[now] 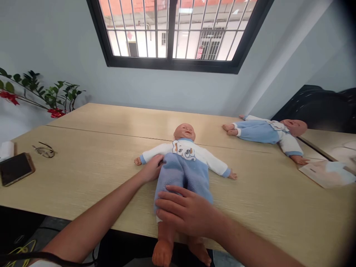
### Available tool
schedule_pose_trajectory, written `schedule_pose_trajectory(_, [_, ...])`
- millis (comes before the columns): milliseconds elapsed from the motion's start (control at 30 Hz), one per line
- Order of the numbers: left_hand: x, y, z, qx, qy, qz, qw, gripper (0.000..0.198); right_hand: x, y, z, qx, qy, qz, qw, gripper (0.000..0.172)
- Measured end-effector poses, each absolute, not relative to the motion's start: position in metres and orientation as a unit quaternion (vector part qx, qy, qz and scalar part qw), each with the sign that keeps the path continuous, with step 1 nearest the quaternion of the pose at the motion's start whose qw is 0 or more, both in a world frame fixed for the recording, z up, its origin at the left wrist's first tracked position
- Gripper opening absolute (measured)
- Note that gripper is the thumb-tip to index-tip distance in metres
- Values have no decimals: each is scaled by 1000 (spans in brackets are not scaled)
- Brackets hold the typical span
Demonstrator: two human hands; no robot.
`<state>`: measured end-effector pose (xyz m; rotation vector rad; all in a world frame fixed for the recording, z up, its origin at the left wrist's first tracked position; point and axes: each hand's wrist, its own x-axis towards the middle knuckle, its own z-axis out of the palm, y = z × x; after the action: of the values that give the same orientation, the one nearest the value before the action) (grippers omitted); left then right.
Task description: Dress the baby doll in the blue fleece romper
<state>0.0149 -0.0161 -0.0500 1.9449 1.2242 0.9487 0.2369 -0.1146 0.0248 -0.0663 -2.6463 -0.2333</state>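
A baby doll (184,150) in a blue and white outfit with an animal face on its chest lies on its back on the wooden table. Its head points toward the window, and its feet hang over the near edge. Against the doll's side at the waist rests my left hand (152,168); its fingertips are partly tucked behind the blue cloth, so their grip is hidden. My right hand (185,209) lies flat across the doll's trouser legs, fingers stretched out and pointing left.
A second doll (258,131) in similar clothes lies at the far right, near a clear plastic packet (325,172). On the left are a phone (17,168), a white box (7,150) and glasses (44,151). A leafy plant (52,94) stands beyond the table's left end.
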Motion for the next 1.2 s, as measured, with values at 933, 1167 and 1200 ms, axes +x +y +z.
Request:
schedule_pose_trajectory(933, [13,11,-22,684,625,359,118,15,191,-97,11,-17,-990,-50,130,16])
schedule_pose_trajectory(1167, [71,32,43,897,338,257,120,16,256,-45,15,-188,-882,198,384,33])
schedule_pose_trajectory(1200, [78,37,45,917,305,221,129,21,274,-33,14,-281,-832,192,438,29])
